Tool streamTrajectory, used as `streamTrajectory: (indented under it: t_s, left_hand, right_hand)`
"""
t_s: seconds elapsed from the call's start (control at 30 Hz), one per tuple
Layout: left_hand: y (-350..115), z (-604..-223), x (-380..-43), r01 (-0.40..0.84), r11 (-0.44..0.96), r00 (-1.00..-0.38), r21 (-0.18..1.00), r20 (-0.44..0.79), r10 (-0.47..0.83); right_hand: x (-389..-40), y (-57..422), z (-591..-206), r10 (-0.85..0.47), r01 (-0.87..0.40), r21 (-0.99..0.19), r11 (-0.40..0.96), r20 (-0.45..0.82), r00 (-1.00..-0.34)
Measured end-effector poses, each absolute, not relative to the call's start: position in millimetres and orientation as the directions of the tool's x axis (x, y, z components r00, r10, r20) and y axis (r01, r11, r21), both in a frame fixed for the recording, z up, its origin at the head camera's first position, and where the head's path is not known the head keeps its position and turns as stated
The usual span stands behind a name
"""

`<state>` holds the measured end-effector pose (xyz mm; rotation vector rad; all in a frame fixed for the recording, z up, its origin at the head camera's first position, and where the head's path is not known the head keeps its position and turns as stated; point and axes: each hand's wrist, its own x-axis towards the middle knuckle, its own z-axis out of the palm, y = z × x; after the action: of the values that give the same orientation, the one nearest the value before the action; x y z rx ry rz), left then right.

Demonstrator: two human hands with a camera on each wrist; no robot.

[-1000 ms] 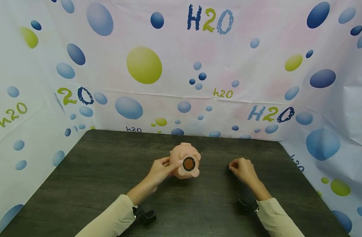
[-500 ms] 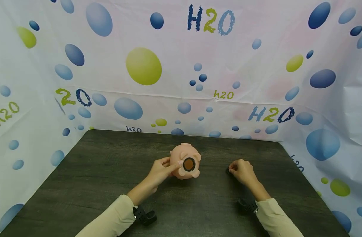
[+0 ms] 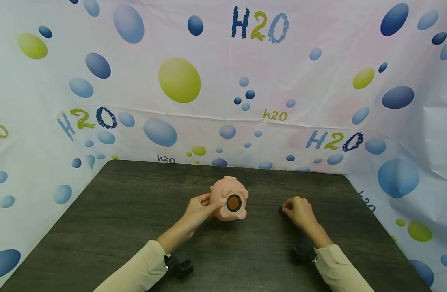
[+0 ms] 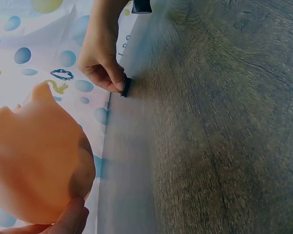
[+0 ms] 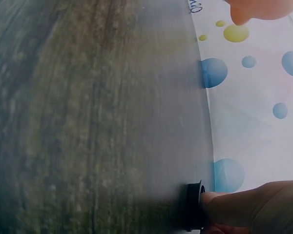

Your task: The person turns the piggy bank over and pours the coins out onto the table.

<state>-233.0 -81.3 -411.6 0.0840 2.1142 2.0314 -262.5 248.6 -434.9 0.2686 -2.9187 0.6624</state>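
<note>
Dark wood-grain table [image 3: 80,235] filled the lower frame in the head view, with a white bubble-print backdrop [image 3: 212,52] up behind it. Pink pig figure [image 3: 219,190] was just below frame centre, feet and underside turned toward the person, a black-rimmed round patch [image 3: 234,202] showing brown in the middle. Couldn't tell from where I stood whether the pig touched the table. Left hand [image 3: 198,211] was clamped on the pig's left side: thumb lying on the underside just beside the patch, fingers going round behind. Right hand [image 3: 300,211], right of centre and well apart from the pig, had thumb and fingertips together on a small black piece [image 5: 194,207]; bottom of the right wrist view showed the thumb at its rim, the other fingers mostly out of sight. Step in hand, by my read: steadying the pig while handling the black piece. To do that well, the left grip needed to be firm without squeezing, since the round body looked smooth and likely to roll; the thumb was best left clear of the rim. The right pinch called for a light, even hold on the edge, as something that small could easily tip or skid. Both wrists probably wanted care too: the bulky wrist device [image 3: 178,266] on the left one could snag.
</note>
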Motion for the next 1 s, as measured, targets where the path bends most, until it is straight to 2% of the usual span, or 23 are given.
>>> streamTrajectory:
  t_s: [0.2,0.3,0.43,0.57,0.67,0.83,1.0]
  left_hand:
    - [-77.5,-413.7,-227.0,-0.096,0.052,-0.978,0.994,-0.104,0.181]
    - [-75.3,-415.4,-224.6,-0.092,0.060,-0.978,0.994,-0.102,0.183]
    - [-71.8,-418.4,-221.2,-0.093,0.069,-0.977,0.993,-0.105,0.188]
    - [-69.2,-421.8,-219.5,-0.095,0.067,-0.976,0.993,-0.107,0.192]
    - [-68.6,-424.3,-219.7,-0.093,0.066,-0.974,0.994,-0.104,0.203]
    - [-68.4,-427.8,-219.4,-0.074,0.075,-0.969,0.994,-0.090,0.229]
    - [-68.5,-432.0,-219.3,-0.056,0.076,-0.965,0.996,-0.074,0.252]
  right_hand:
    - [-259.7,254.2,-433.7,-0.110,-0.198,-0.464,0.863,0.209,-0.972]
    - [-256.9,252.1,-430.8,-0.098,-0.186,-0.549,0.815,0.185,-0.978]
    - [-250.2,241.1,-426.1,-0.152,-0.165,-0.754,0.636,0.087,-0.985]
    - [-245.0,225.9,-426.0,-0.285,-0.149,-0.879,0.453,0.016,-0.958]
    - [-242.8,215.1,-427.7,-0.383,-0.132,-0.928,0.349,-0.013,-0.924]
    - [-241.6,201.8,-428.8,-0.470,-0.020,-0.990,0.141,-0.049,-0.881]
    - [-242.2,196.2,-433.4,-0.521,0.030,-0.999,0.042,-0.047,-0.852]
